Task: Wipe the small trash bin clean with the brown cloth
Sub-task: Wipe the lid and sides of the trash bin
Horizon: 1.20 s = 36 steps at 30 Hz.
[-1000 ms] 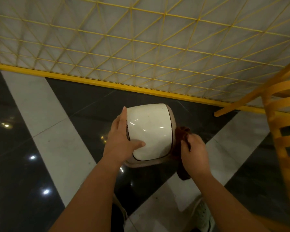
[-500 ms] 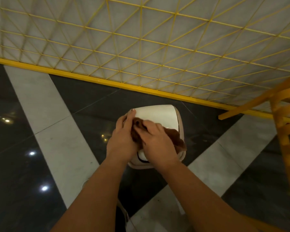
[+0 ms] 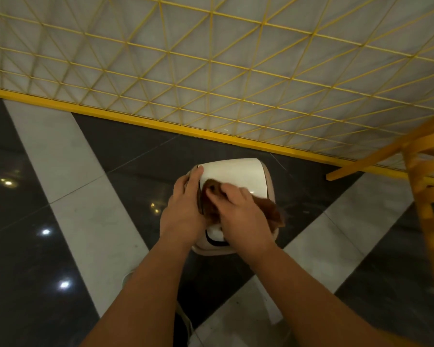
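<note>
Floor [image 3: 68, 171]: polished dark tile crossed by pale bands, light spots reflected in it. Yellow wire grid panel [image 3: 211, 71] runs across the far side with a solid yellow rail at its foot. Orange slatted chair [image 3: 426, 196] at the right edge, well apart from the work.

Small trash bin [image 3: 236, 175]: white glossy lid face up toward the camera, pinkish-beige rim around it, held above the floor in front of the person. Its long axis runs from near the body toward the grid panel; the far half of the lid is bare, the near half is covered by the hands.

Left hand [image 3: 183, 214]: on the bin's left side, fingers extended along the lid edge, thumb hidden. It steadies the bin; how far the fingers wrap beneath I cannot tell.

Right hand [image 3: 241, 214]: lies on top of the lid, fingers curled down over the brown cloth [image 3: 269, 209] and pressing it against the surface. The cloth is bunched under the palm, a loose end trailing off to the right over the rim.

Judgement: the unwiped lid surface lies ahead of the right hand, away from the body, along the bin's long axis. The right hand is the nearer and working hand; the next stroke probably pushes forward while the left holds the bin against that push.
</note>
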Each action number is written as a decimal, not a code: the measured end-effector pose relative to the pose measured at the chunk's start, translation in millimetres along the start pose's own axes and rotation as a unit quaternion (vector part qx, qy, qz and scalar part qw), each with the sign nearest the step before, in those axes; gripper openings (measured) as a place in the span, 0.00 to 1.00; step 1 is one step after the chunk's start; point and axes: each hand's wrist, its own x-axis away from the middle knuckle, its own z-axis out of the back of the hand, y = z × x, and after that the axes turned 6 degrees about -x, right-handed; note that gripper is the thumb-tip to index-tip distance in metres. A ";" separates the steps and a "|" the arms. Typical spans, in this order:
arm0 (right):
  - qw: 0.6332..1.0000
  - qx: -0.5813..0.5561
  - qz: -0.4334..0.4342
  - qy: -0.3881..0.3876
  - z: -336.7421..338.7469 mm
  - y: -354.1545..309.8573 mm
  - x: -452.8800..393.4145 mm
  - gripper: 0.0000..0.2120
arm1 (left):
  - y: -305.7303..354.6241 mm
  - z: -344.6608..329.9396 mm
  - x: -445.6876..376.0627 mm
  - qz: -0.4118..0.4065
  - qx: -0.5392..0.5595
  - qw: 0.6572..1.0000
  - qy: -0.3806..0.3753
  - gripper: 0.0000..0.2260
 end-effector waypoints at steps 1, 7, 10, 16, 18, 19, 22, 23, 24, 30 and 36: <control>1.000 -0.003 0.012 -0.009 1.8 6.3 11.4 0.30 | 0.5 -0.2 0.3 -0.002 -0.004 1.000 0.002 0.44; 0.983 0.011 -0.150 0.103 34.9 54.6 -0.7 0.20 | 1.2 -3.1 -3.9 0.004 0.011 1.000 -0.016 0.52; 0.971 0.035 -0.197 0.133 34.1 50.9 -35.3 0.19 | 0.5 -4.1 -5.0 0.013 0.015 1.000 -0.012 0.52; 0.998 0.044 -0.011 0.032 8.9 13.4 -13.9 0.27 | -5.0 1.0 -7.5 0.018 0.026 1.000 0.000 0.51; 0.999 0.023 -0.005 0.025 9.1 26.9 12.4 0.28 | -1.4 1.2 -5.6 -0.006 0.005 1.000 -0.002 0.51; 0.999 0.013 -0.009 0.033 10.1 32.9 25.6 0.26 | 0.1 1.6 -5.0 -0.014 -0.004 1.000 -0.006 0.51; 0.997 -0.011 -0.034 0.068 18.1 38.0 44.7 0.20 | -2.1 4.6 -5.6 -0.020 0.007 0.999 -0.045 0.50; 0.994 -0.027 -0.053 0.090 21.2 37.9 41.3 0.20 | -4.4 5.6 -6.1 -0.026 0.025 0.998 -0.061 0.48; 0.990 -0.044 -0.075 0.113 24.6 36.7 33.6 0.20 | -6.2 6.4 -7.0 -0.029 0.052 0.996 -0.073 0.44; 0.992 0.030 -0.090 0.080 10.0 16.9 -4.3 0.23 | -6.4 3.9 -12.4 -0.013 0.140 0.990 -0.012 0.19; 0.997 0.037 0.043 -0.044 -18.1 8.9 31.4 0.31 | -7.9 -0.3 -15.7 -0.028 0.078 0.996 0.018 0.17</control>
